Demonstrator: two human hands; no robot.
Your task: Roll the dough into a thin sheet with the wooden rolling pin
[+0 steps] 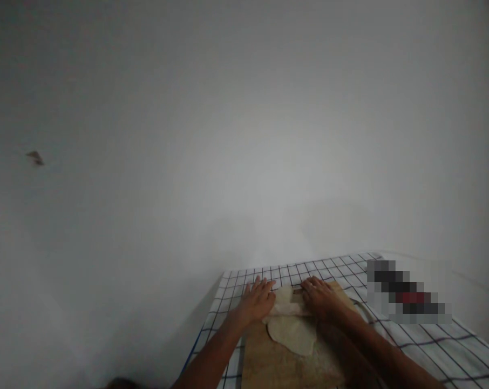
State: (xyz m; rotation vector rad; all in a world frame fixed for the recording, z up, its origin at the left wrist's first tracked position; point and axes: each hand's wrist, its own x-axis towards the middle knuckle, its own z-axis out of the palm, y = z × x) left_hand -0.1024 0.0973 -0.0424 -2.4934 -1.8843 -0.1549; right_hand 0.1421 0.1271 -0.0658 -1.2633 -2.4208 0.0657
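A pale, uneven sheet of dough (295, 334) lies on a wooden board (269, 364). Across the dough rests a light rolling pin (290, 309), its middle showing between my hands. My left hand (257, 299) presses on the pin's left end, fingers stretched forward and spread. At the other end my right hand (319, 297) lies over the pin with its fingers extended forward. Both palms hide the pin's ends. Part of the dough shows beyond the pin, and a larger part on the near side.
Under the board is a white tablecloth with dark grid lines (422, 348). A blurred-out dark and red item (406, 292) sits on the table at the right. A plain pale wall (244, 135) rises behind the table, with a small brown mark (35, 158) at the left.
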